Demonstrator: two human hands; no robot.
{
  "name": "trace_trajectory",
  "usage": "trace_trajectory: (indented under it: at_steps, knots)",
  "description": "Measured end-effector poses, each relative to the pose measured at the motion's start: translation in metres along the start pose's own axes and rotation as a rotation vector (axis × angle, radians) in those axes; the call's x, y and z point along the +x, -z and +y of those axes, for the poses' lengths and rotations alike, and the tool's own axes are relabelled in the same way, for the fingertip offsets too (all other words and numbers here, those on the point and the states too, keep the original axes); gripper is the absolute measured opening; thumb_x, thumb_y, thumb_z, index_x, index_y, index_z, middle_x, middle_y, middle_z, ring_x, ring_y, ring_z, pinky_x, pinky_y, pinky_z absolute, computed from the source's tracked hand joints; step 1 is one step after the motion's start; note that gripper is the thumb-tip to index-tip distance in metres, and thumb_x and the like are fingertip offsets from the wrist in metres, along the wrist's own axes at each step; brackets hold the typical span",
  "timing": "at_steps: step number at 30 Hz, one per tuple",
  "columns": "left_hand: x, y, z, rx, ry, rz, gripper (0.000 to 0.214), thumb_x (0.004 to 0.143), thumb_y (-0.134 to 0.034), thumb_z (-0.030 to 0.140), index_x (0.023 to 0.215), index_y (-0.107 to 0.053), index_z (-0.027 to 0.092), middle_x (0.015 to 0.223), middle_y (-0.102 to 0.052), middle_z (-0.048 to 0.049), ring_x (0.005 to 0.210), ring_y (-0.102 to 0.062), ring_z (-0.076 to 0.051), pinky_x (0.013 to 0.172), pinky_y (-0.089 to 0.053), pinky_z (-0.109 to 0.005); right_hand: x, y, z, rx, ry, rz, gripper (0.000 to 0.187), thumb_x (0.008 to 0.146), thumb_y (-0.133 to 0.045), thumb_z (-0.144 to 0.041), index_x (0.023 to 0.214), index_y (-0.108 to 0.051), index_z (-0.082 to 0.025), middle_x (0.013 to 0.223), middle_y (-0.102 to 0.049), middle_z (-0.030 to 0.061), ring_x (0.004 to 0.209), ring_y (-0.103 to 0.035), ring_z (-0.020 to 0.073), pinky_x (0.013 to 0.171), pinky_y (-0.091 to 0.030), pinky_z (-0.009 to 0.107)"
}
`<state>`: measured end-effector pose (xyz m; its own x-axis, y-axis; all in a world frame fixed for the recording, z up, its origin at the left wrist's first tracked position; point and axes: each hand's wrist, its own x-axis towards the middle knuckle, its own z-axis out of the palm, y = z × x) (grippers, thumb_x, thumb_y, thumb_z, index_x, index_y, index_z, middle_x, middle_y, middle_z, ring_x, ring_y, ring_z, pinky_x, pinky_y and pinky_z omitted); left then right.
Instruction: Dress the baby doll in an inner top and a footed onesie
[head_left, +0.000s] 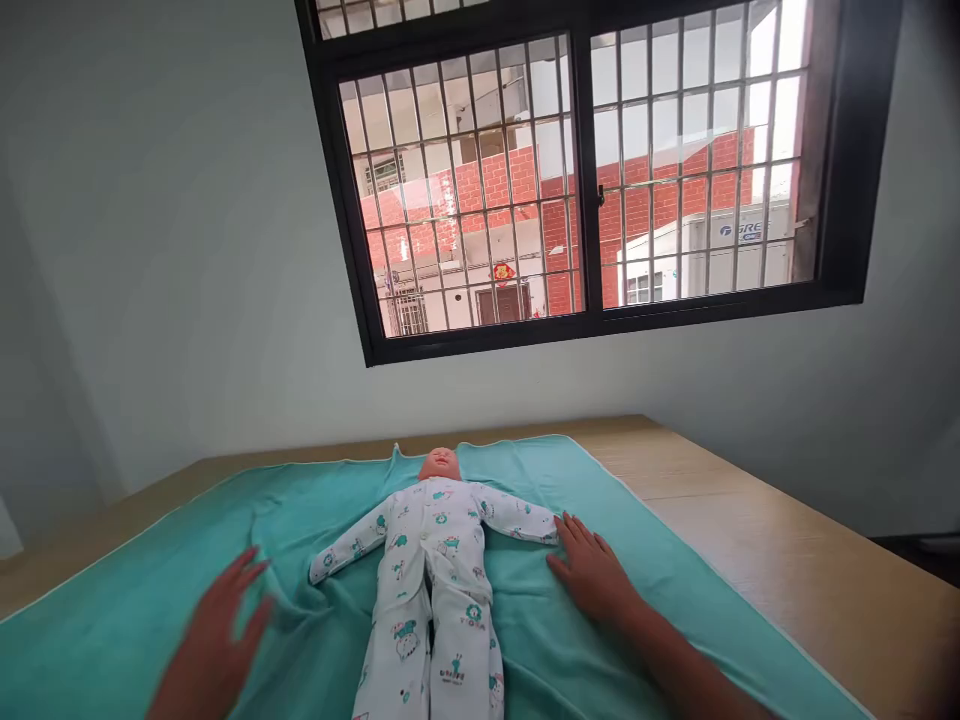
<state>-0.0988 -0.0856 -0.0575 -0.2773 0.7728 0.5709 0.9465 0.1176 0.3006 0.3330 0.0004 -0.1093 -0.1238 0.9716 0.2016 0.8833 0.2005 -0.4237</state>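
Turquoise cloth (pixel 562 655) covers much of a wooden table (pixel 787 540), with a person's two bare hands at either side of a doll (pixel 441 530). Right hand (pixel 592 570): palm down and nearly flat, fingers extended and lying close together, thumb set apart; its fingertips appear to touch the end of the near sleeve (pixel 517 515), a placement that would steady the sleeve against the cloth. It grips nothing. Left hand (pixel 214 635): open, thumb and fingers spread, outline blurred; it holds nothing visible and stands apart from the opposite sleeve (pixel 352 548). Whether it meets the cloth beneath cannot be told.

Between the hands, the doll lies face up, head (pixel 441 464) toward the wall and legs toward the person, the feet out of view. Its arms extend outward, probably so that each sleeve is within reach of one hand, and the front of its printed white suit (pixel 461 620) faces upward, open to view. Beneath it the cloth is creased, especially at the left; it presumably serves as a soft, clean layer over the wood. Beyond the table rise a pale wall (pixel 187 230) and a barred, dark-framed window (pixel 589 180).
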Motion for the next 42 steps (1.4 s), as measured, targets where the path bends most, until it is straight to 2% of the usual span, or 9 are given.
trace_trajectory:
  at_steps: [2, 4, 6, 10, 13, 17, 20, 29, 42]
  knots:
    - [-0.004, -0.008, -0.012, -0.038, -0.056, -0.054, 0.052, 0.092, -0.038, 0.051, 0.141, -0.037, 0.035, 0.155, -0.030, 0.0032, 0.139, -0.031, -0.027, 0.113, -0.032, -0.047, -0.003, -0.001, -0.003, -0.060, -0.012, -0.022, 0.062, 0.089, -0.041, -0.043, 0.145, -0.036, -0.017, 0.155, -0.027, 0.0099, 0.144, -0.021, 0.0253, 0.117, -0.013, 0.047]
    - [-0.001, -0.029, -0.010, -0.053, -0.120, -0.161, 0.063, 0.092, -0.031, 0.050, 0.148, -0.027, 0.022, 0.159, -0.020, -0.0026, 0.145, -0.020, -0.025, 0.117, -0.025, -0.043, -0.004, -0.001, -0.004, -0.092, -0.008, -0.040, 0.064, 0.090, -0.038, -0.047, 0.146, -0.036, -0.016, 0.154, -0.027, 0.0103, 0.144, -0.021, 0.0250, 0.117, -0.012, 0.047]
    - [0.002, -0.053, -0.006, -0.017, -0.121, -0.266, 0.065, 0.091, -0.028, 0.047, 0.149, -0.026, 0.016, 0.159, -0.019, -0.0066, 0.146, -0.015, -0.026, 0.117, -0.021, -0.046, -0.002, 0.000, -0.001, -0.117, 0.005, -0.068, 0.068, 0.091, -0.034, -0.051, 0.147, -0.034, -0.013, 0.155, -0.025, 0.0108, 0.145, -0.020, 0.0249, 0.117, -0.012, 0.047]
    - [0.003, -0.077, -0.006, 0.068, -0.083, -0.359, 0.063, 0.091, -0.030, 0.046, 0.149, -0.029, 0.022, 0.159, -0.017, -0.0043, 0.147, -0.010, -0.027, 0.115, -0.019, -0.055, 0.017, 0.004, 0.013, -0.206, 0.005, -0.150, 0.077, 0.089, -0.033, -0.060, 0.148, -0.032, -0.011, 0.156, -0.021, 0.0131, 0.145, -0.017, 0.0267, 0.117, -0.014, 0.046]
    - [0.001, -0.073, -0.009, 0.069, -0.092, -0.363, 0.061, 0.091, -0.032, 0.045, 0.148, -0.029, 0.025, 0.159, -0.015, -0.0035, 0.147, -0.010, -0.027, 0.113, -0.023, -0.054, 0.041, 0.003, 0.030, -0.303, 0.019, -0.128, 0.061, 0.092, -0.034, -0.042, 0.145, -0.037, -0.012, 0.154, -0.026, 0.0139, 0.143, -0.023, 0.0267, 0.115, -0.020, 0.047]
    - [0.002, -0.066, -0.005, 0.067, -0.095, -0.383, 0.062, 0.090, -0.036, 0.046, 0.149, -0.029, 0.026, 0.159, -0.014, -0.0029, 0.147, -0.009, -0.028, 0.113, -0.023, -0.053, 0.070, -0.006, 0.046, -0.370, 0.024, 0.055, 0.053, 0.091, -0.031, -0.026, 0.138, -0.046, -0.007, 0.148, -0.037, 0.0198, 0.138, -0.034, 0.0299, 0.109, -0.029, 0.049]
    - [0.004, -0.067, -0.005, 0.047, -0.092, -0.369, 0.062, 0.090, -0.037, 0.046, 0.148, -0.029, 0.027, 0.159, -0.014, -0.0016, 0.147, -0.009, -0.027, 0.114, -0.021, -0.051, 0.077, -0.010, 0.051, -0.393, 0.040, 0.061, 0.054, 0.091, -0.029, -0.025, 0.137, -0.048, -0.004, 0.146, -0.039, 0.0208, 0.137, -0.035, 0.0308, 0.109, -0.030, 0.048]
    - [0.014, -0.066, -0.022, -0.125, -0.100, -0.405, 0.055, 0.088, -0.043, 0.031, 0.142, -0.043, 0.024, 0.158, -0.021, -0.0013, 0.146, -0.014, -0.024, 0.118, -0.018, -0.042, 0.078, -0.008, 0.061, -0.295, 0.054, 0.044, 0.052, 0.091, -0.034, -0.033, 0.133, -0.055, -0.012, 0.145, -0.045, 0.0132, 0.136, -0.039, 0.0269, 0.111, -0.031, 0.040]
    - [0.011, -0.063, -0.028, -0.234, -0.113, -0.399, 0.048, 0.087, -0.046, 0.029, 0.134, -0.054, 0.023, 0.158, -0.021, -0.0044, 0.146, -0.012, -0.031, 0.117, -0.018, -0.054, 0.075, -0.005, 0.058, -0.256, 0.080, 0.061, 0.050, 0.091, -0.036, -0.033, 0.131, -0.056, -0.011, 0.142, -0.047, 0.0145, 0.134, -0.042, 0.0287, 0.109, -0.034, 0.042]
